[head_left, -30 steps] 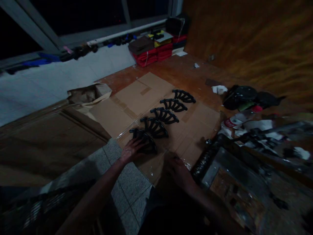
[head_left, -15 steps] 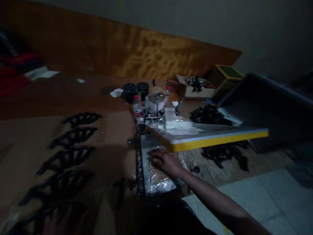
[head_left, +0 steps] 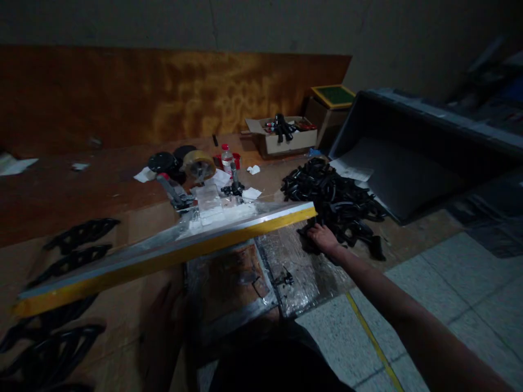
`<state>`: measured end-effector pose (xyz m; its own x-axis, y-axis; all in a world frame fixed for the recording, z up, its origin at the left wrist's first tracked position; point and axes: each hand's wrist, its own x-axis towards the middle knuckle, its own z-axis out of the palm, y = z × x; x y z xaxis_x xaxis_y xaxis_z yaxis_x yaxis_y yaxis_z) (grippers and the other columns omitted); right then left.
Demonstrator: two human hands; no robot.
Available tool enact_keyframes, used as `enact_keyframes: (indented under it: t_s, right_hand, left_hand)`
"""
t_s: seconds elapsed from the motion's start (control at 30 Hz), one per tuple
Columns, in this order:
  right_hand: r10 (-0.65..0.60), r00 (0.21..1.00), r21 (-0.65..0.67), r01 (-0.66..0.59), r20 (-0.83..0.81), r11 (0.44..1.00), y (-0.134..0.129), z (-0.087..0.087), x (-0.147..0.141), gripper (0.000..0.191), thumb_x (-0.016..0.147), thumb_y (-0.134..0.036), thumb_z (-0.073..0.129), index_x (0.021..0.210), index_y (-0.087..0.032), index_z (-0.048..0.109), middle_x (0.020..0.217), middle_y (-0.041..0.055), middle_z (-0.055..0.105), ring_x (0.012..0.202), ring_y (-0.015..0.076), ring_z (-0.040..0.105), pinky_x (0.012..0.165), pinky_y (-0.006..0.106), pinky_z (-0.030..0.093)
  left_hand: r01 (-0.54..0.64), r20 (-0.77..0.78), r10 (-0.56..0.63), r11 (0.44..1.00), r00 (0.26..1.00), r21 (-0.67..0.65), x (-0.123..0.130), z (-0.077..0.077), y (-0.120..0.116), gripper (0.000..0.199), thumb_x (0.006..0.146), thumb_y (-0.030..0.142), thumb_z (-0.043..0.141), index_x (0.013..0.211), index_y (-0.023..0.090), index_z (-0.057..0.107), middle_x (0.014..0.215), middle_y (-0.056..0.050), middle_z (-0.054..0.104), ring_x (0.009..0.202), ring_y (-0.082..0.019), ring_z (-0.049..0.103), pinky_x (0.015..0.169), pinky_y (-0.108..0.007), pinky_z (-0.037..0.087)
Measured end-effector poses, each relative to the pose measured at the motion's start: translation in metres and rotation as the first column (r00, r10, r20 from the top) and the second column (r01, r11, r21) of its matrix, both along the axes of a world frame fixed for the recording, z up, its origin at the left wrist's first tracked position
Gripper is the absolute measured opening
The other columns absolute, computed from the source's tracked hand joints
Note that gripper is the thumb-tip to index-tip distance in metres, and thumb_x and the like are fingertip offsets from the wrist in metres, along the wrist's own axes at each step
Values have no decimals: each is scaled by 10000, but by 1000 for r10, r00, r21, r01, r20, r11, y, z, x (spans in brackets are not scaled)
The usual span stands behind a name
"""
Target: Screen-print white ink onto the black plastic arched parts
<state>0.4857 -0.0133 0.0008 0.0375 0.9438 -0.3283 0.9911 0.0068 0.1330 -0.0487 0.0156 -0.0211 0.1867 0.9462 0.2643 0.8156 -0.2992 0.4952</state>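
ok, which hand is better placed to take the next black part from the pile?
Right, I'd say. The right hand is at the near edge of the black pile; the left hand is in shadow, well left of it.

1. The pieces [head_left: 341,209] at my right hand [head_left: 322,238] are black.
2. Left of it, the frame [head_left: 175,251] has a yellow edge under silver-grey.
3. Beyond it, the board [head_left: 204,98] is orange-brown with wavy, paler patches.
4. Nearer me, pale speckled tiles [head_left: 433,294] carry a yellow line [head_left: 373,340].

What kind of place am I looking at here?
Probably a small workshop: a yellow-edged frame over a work plate, a heap of black parts, and a large tape roll.
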Motion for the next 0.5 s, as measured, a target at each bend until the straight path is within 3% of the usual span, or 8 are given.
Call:
enact_keyframes:
  t_s: [0.17,0.23,0.3,0.4,0.5]
  right_hand:
    - [209,978,46,-209,0,977,-2,-15,22,367,881,-51,468,1171,-176,654,1150,147,683,1115,250,590,938,391,430]
    - [187,981,95,-191,50,977,-8,-14,31,396,875,-36,456,1201,-177,632,1165,149,669,1096,247,606,924,376,444]
    - [64,994,181,-80,91,980,-14,-7,32,399,881,-41,439,1221,-157,613,1167,168,652,1037,252,627,862,352,473]
    - [-101,995,328,100,-16,939,-16,6,4,439,876,-73,451,1295,-141,562,1184,173,629,868,225,650,708,300,497]
    - [31,972,336,50,-233,940,-10,14,-66,582,848,-49,479,1402,-225,511,1199,101,633,819,177,650,695,254,499]
  left_hand:
    - [-133,34,134,990,990,-39,26,22,-14,401,911,403,456,1206,215,652,1360,-134,619,1245,-306,575,1031,-486,468]
    - [-195,50,199,979,979,-64,23,26,-23,422,908,428,461,1230,214,630,1325,-133,644,1219,-302,593,1007,-476,482]
    - [-247,79,252,966,964,-76,18,28,-31,420,912,439,450,1216,212,630,1317,-130,649,1202,-293,602,1001,-465,483]
    - [-305,179,310,951,934,-56,18,39,-32,392,916,457,450,1118,202,669,1280,-121,670,1179,-267,612,1013,-435,472]
    - [-401,354,387,915,852,-35,29,71,-9,391,908,495,475,1037,192,686,1091,-95,729,1043,-219,655,939,-364,503]
